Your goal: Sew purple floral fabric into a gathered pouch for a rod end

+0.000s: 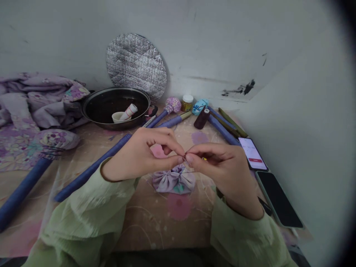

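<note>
Fingertip to fingertip, my left hand (pixel 150 154) and my right hand (pixel 219 163) meet above the table. Both are closed in a pinch on a bit of dark thread (pixel 184 158); its exact shape is mostly covered by the fingers. Just below them lies a gathered piece of lilac floral fabric (pixel 174 181), puckered toward its middle. A thin dark line, thread or needle, runs from the fabric toward my right hand; I cannot tell which. Behind the hands, a cone of dark thread (pixel 201 118) leans at a tilt.
A black pan (pixel 91 115) holds a small white cup (pixel 117 118) with a roll (pixel 130 111). Blue-wrapped sticks (pixel 91 168), some with fabric-covered heads (pixel 57 141), lie around. Left is floral cloth (pixel 41 92); right are two phones (pixel 253 152) (pixel 279 198). A lidded jar (pixel 187 102) stands behind.
</note>
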`<state>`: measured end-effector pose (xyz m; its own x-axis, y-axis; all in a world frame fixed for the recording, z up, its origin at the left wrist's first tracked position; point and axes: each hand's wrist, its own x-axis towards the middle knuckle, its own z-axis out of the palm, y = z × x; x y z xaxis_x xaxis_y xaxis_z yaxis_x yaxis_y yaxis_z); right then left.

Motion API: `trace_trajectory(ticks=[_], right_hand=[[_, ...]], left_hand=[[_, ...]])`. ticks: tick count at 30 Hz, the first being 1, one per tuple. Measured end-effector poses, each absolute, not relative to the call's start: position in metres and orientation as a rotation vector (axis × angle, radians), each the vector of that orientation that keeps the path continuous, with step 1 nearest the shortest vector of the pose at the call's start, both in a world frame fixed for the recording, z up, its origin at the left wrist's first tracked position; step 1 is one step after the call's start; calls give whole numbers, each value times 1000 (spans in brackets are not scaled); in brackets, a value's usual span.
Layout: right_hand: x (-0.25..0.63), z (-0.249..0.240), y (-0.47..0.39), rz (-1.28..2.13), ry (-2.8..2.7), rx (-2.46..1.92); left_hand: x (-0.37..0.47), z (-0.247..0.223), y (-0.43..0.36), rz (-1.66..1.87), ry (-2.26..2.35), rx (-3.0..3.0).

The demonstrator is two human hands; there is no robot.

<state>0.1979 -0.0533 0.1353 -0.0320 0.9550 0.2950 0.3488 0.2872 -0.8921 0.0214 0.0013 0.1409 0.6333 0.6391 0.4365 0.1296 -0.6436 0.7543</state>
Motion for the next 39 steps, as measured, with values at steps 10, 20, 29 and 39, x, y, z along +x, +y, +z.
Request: trace_trajectory(ticks=[10, 20, 29, 39], right_hand=[[197, 134, -54, 688, -1614, -1238], [194, 136, -55, 709, -1600, -1254], [194, 135, -54, 727, -1574, -1257], [199, 137, -53, 898, -1582, -1204]], left_hand=[[25, 140, -1, 960, 664, 2128], [31, 141, -5, 1032, 743, 2087], [30, 141, -5, 1046, 790, 2102], [27, 141, -1, 1096, 813, 2107]])
